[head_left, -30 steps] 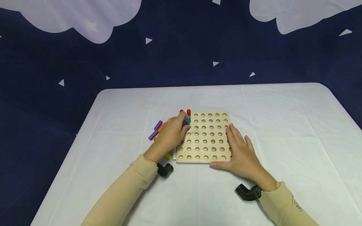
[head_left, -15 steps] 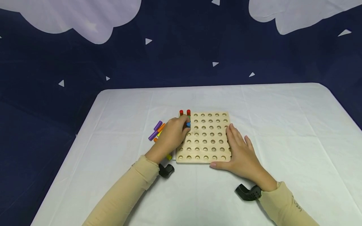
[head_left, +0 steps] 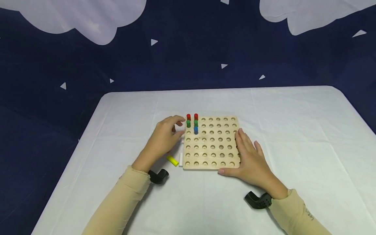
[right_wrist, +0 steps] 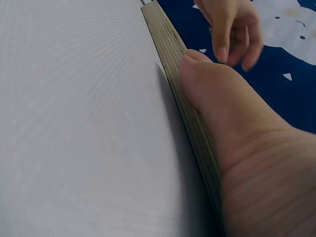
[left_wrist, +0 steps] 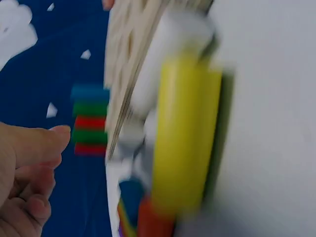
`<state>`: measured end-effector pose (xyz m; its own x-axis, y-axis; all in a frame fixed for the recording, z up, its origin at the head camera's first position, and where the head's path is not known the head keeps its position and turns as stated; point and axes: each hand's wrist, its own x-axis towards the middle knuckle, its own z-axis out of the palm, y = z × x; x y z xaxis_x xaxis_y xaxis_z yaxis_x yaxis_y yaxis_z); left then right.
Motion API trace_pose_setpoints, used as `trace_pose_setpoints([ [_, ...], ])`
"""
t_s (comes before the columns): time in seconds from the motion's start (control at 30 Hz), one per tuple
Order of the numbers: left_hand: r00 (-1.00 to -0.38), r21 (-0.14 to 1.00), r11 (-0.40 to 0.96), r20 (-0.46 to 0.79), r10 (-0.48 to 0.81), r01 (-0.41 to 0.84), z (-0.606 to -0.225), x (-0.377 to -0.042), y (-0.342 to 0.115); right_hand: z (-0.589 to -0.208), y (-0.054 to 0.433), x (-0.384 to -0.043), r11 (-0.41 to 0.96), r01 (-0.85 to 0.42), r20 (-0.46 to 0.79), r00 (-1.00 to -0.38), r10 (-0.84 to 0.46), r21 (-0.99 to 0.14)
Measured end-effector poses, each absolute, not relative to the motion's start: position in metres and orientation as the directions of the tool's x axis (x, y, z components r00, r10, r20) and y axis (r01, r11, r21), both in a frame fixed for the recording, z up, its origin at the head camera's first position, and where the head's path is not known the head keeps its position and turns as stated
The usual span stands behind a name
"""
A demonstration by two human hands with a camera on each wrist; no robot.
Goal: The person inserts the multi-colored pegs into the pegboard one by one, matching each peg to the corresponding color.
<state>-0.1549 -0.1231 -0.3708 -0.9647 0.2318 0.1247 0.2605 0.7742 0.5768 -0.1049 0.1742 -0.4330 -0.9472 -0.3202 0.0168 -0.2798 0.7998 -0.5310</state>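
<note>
A wooden pegboard [head_left: 208, 143] with rows of round holes lies flat on the table. At its far left corner stand two red pegs [head_left: 195, 116], two green pegs [head_left: 188, 124] and one blue peg [head_left: 195, 130], all upright in holes. My left hand [head_left: 164, 135] hovers just left of the board, fingers slightly bent, with nothing visible between thumb and fingers. My right hand [head_left: 251, 160] rests against the board's right side, fingers extended along that edge and thumb touching the front edge. In the right wrist view the thumb [right_wrist: 217, 91] lies against the board's layered side.
Beside the board's left edge lie a yellow peg [head_left: 172, 160] and white pegs [head_left: 180, 160]. The left wrist view, blurred, shows a loose blue peg [left_wrist: 131, 195] and an orange-red peg [left_wrist: 154, 217] among them. In the head view my left hand covers part of this pile.
My left hand has let go of the blue peg, now standing in the second column's third hole, and moved left off the board. My right hand stays put.
</note>
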Motion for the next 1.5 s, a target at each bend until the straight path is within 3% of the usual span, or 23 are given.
trace_pose_setpoints([
  [0.17,-0.983,0.581,0.793,0.101,0.154,0.184,-0.369,-0.152,-0.152,-0.433,0.176,-0.105,0.801,-0.277,0.017,-0.948,-0.317,-0.531],
  [0.3,-0.984,0.543,0.822,0.061,0.168,0.174,-0.374,-0.144,-0.158,-0.433,0.176,-0.105,0.801,-0.276,0.017,-0.949,-0.316,-0.532],
  [0.8,-0.94,0.195,0.92,0.104,0.325,0.34,-0.383,-0.138,-0.134,-0.433,0.176,-0.106,0.798,-0.276,0.022,-0.949,-0.314,-0.536],
  [1.0,-0.935,0.117,0.928,0.072,0.349,0.355,-0.383,-0.142,-0.129,-0.433,0.175,-0.106,0.796,-0.279,0.021,-0.948,-0.318,-0.537],
  [1.2,-0.936,0.118,0.929,0.061,0.346,0.351,-0.386,-0.145,-0.129,-0.434,0.174,-0.106,0.799,-0.283,0.021,-0.946,-0.322,-0.531],
  [1.5,-0.944,0.211,0.924,0.158,0.289,0.319,-0.387,-0.144,-0.131,-0.434,0.174,-0.105,0.801,-0.278,0.017,-0.948,-0.318,-0.531],
])
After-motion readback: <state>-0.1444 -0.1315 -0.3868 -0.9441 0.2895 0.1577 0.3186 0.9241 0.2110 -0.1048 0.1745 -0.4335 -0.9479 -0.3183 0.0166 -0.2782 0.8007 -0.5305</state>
